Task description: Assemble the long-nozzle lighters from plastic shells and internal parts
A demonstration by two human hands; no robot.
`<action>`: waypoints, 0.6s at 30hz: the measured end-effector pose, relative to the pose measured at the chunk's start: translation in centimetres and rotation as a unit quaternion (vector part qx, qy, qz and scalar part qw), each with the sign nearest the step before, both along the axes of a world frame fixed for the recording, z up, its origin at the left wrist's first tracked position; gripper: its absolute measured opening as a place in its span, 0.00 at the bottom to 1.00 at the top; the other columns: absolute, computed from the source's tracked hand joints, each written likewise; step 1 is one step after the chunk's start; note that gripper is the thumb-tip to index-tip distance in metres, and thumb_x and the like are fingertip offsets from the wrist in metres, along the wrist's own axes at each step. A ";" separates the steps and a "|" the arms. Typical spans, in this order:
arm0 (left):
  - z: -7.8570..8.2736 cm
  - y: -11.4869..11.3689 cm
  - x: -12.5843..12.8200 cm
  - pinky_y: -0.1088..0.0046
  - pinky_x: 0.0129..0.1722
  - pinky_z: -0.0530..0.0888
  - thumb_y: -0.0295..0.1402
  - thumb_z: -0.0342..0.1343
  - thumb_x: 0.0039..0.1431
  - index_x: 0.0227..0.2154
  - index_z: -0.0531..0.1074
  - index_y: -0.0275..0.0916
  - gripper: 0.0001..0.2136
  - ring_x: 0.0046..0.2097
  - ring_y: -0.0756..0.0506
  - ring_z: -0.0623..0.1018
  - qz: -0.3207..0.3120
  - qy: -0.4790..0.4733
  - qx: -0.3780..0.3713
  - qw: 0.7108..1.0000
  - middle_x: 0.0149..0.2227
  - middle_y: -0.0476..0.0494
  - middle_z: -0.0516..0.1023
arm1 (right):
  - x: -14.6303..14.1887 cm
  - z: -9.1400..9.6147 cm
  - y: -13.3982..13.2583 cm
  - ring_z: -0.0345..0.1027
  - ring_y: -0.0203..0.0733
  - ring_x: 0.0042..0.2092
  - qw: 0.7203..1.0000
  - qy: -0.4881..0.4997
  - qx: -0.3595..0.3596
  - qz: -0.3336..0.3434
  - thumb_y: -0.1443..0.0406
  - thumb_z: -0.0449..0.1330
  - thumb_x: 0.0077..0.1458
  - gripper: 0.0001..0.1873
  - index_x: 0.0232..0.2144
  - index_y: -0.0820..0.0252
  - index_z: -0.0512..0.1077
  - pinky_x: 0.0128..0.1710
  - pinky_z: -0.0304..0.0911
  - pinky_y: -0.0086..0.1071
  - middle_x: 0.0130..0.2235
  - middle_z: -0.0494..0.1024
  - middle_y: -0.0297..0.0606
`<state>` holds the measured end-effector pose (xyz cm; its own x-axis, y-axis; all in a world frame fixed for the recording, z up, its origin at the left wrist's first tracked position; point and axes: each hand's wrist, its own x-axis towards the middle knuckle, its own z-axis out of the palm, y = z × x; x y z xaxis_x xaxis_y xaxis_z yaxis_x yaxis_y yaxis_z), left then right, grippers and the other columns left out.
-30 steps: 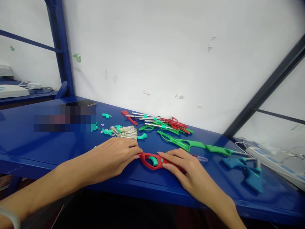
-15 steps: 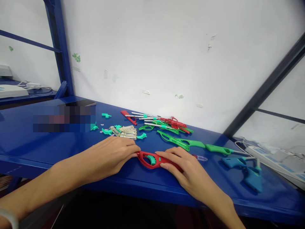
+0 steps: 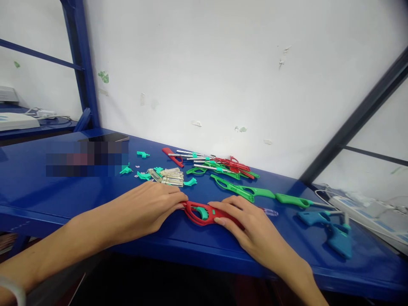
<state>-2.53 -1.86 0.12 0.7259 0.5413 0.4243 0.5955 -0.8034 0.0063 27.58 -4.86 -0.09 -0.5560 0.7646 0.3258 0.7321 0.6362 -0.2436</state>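
A red lighter body (image 3: 195, 211) with a teal trigger (image 3: 203, 212) lies near the front of the blue table (image 3: 47, 199). My left hand (image 3: 149, 208) rests palm down, fingers pressed together, their tips on the left end of the red body. My right hand (image 3: 251, 225) lies over the right part of it, fingers closed along its top and thumb against its near side. The rest of the red body is hidden under that hand.
Behind are a pile of red and green lighters (image 3: 223, 165), green shells (image 3: 242, 191), metal inserts (image 3: 168, 176) and loose teal triggers (image 3: 143, 154). Blue-teal shells (image 3: 334, 236) and a power strip (image 3: 366, 210) lie at the right. A white wall closes the back; a blue post (image 3: 81, 63) stands left.
Both hands and the red lighter body have shifted a little to the left; the grip looks the same.
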 end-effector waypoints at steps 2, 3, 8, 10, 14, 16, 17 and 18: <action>0.0 0.0 0.0 0.71 0.41 0.76 0.27 0.51 0.73 0.48 0.79 0.44 0.13 0.41 0.44 0.85 0.000 -0.006 -0.001 1.000 0.43 0.45 0.86 | 0.0 0.0 0.0 0.75 0.45 0.51 1.000 -0.002 0.002 -0.001 0.55 0.52 0.76 0.19 0.63 0.45 0.72 0.53 0.71 0.40 0.53 0.79 0.37; 0.0 0.0 0.0 0.71 0.41 0.76 0.26 0.51 0.73 0.48 0.79 0.44 0.12 0.41 0.44 0.85 0.002 -0.004 -0.003 1.000 0.43 0.45 0.86 | -0.1 -0.1 0.0 0.75 0.45 0.51 1.000 -0.004 0.002 -0.001 0.55 0.52 0.76 0.19 0.63 0.45 0.72 0.53 0.71 0.40 0.53 0.79 0.37; 0.5 -0.2 0.2 0.69 0.40 0.75 0.26 0.50 0.74 0.47 0.79 0.43 0.12 0.41 0.42 0.85 0.023 0.031 -0.032 0.999 0.42 0.46 0.86 | -0.2 0.1 0.0 0.74 0.47 0.50 1.000 -0.018 0.008 -0.001 0.54 0.52 0.76 0.20 0.64 0.44 0.71 0.52 0.71 0.43 0.53 0.79 0.37; 0.6 -0.3 0.2 0.69 0.40 0.75 0.26 0.50 0.74 0.47 0.79 0.43 0.12 0.40 0.43 0.84 0.028 0.035 -0.040 0.998 0.42 0.46 0.86 | -0.2 0.1 -0.1 0.74 0.47 0.50 1.000 -0.022 0.010 -0.003 0.53 0.52 0.75 0.21 0.65 0.44 0.71 0.52 0.72 0.43 0.52 0.79 0.38; 0.4 -0.2 0.1 0.70 0.40 0.75 0.27 0.49 0.74 0.45 0.79 0.44 0.13 0.40 0.43 0.84 0.020 0.019 -0.032 0.999 0.41 0.46 0.85 | -0.3 0.0 -0.2 0.75 0.48 0.49 1.000 -0.024 0.015 -0.007 0.53 0.51 0.75 0.21 0.65 0.45 0.71 0.51 0.73 0.44 0.51 0.79 0.40; 0.2 -0.2 0.1 0.70 0.40 0.76 0.27 0.49 0.74 0.46 0.79 0.44 0.13 0.40 0.43 0.84 0.017 0.011 -0.019 1.000 0.41 0.45 0.85 | -0.3 -0.1 -0.2 0.75 0.48 0.48 0.999 -0.026 0.021 -0.008 0.53 0.51 0.75 0.22 0.64 0.46 0.72 0.50 0.73 0.44 0.51 0.79 0.40; 0.1 -0.2 0.0 0.70 0.41 0.76 0.27 0.50 0.73 0.46 0.79 0.44 0.13 0.40 0.43 0.84 0.016 0.009 -0.015 1.000 0.42 0.44 0.85 | -0.3 -0.1 -0.2 0.75 0.48 0.48 0.999 -0.027 0.024 -0.009 0.53 0.52 0.75 0.22 0.64 0.46 0.72 0.50 0.73 0.44 0.50 0.79 0.41; 0.0 -0.1 0.0 0.70 0.41 0.76 0.27 0.50 0.73 0.46 0.79 0.44 0.13 0.40 0.43 0.84 0.016 0.009 -0.013 1.000 0.42 0.44 0.85 | -0.3 -0.1 -0.2 0.75 0.48 0.48 0.999 -0.028 0.026 -0.009 0.53 0.52 0.75 0.22 0.64 0.46 0.72 0.50 0.73 0.44 0.50 0.79 0.41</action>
